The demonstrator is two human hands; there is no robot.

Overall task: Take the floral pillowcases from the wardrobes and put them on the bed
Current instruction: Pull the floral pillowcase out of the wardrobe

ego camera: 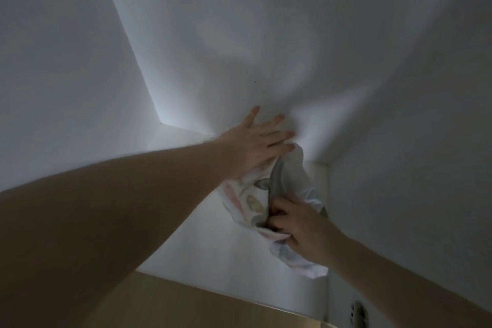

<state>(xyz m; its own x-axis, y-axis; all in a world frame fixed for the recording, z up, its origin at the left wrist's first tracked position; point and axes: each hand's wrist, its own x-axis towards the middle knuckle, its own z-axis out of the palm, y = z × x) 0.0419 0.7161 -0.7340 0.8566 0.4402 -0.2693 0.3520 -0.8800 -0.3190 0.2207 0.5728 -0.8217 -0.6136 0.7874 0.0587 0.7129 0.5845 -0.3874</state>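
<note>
I look up into a high wardrobe compartment (239,261). A floral pillowcase (246,201), white with faint pink and green patterns, hangs bunched in the middle of the view. My left hand (257,145) is raised above it with fingers spread straight, its palm resting against the upper part of the cloth. My right hand (303,229) grips the lower folds of the pillowcase, fingers curled into the fabric. A loose end of the cloth dangles below my right hand.
The white ceiling (266,34) fills the top of the view. A light wooden wardrobe edge (199,306) runs along the bottom. An open white door with a metal hinge (359,313) stands at the right.
</note>
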